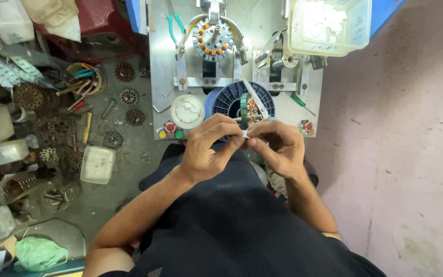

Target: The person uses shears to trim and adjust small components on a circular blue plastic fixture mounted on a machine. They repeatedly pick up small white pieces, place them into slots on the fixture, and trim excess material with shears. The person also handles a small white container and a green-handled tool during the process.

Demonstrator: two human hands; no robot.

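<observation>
**Small white piece pinched in front of the winding bench**

Grey metal bench (161, 61) fills the background, and I take its blue spool (230, 99) as my landmark. Just below the spool, over my dark apron (232, 225), I pinch a small white piece (245, 134) between both sets of fingertips. My left hand (208, 149) closes thumb and forefinger on it from one side; my right hand (278, 149) presses on it from the other, fingers curled. Against the spool's front stands a green wound stator (247, 110), what holds it I cannot tell. Beside the spool sits a round white dial (187, 111). Above it, a stator with orange coils (213, 40) is mounted. Further up and aside stands a clear plastic tub (329, 23).
</observation>
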